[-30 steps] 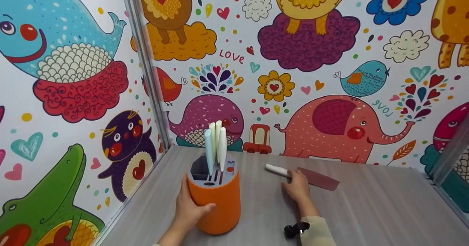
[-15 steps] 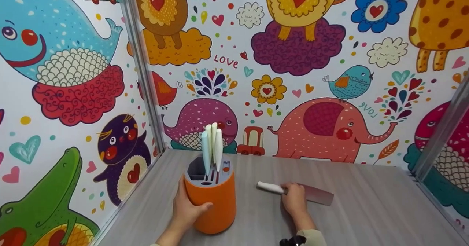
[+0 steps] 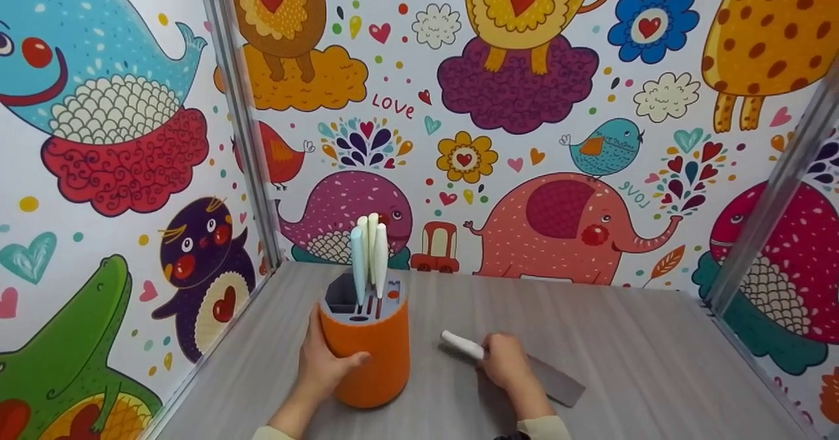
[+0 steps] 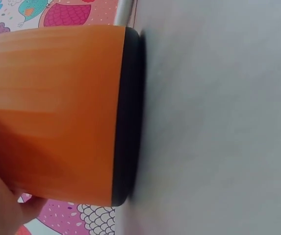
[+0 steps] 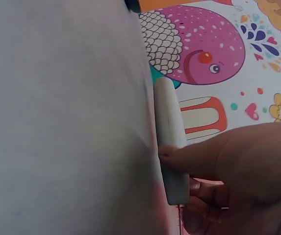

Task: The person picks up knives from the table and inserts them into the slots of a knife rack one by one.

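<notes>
My left hand (image 3: 321, 361) grips the side of an orange knife block (image 3: 375, 368), thumb across its front. Several knives stand in its grey slotted top, their white, pale green and light blue handles (image 3: 381, 256) pointing up. In the left wrist view the block's dark base (image 4: 128, 117) sits at the tabletop. To the right of the block, my right hand (image 3: 508, 361) holds a cleaver where handle and blade meet. Its white handle (image 3: 462, 344) points back left above a shadow, and its broad blade (image 3: 557, 381) extends right. In the right wrist view the thumb (image 5: 179, 159) presses the handle.
A grey wood-grain table (image 3: 629, 335) carries everything. Walls printed with cartoon animals (image 3: 550, 223) close in the back and sides, with metal corner posts (image 3: 242, 125) at left and right.
My right hand has drawn the cleaver across the table toward me, and its handle end now looks raised. The left hand keeps its hold on the knife block. The head view has shifted slightly.
</notes>
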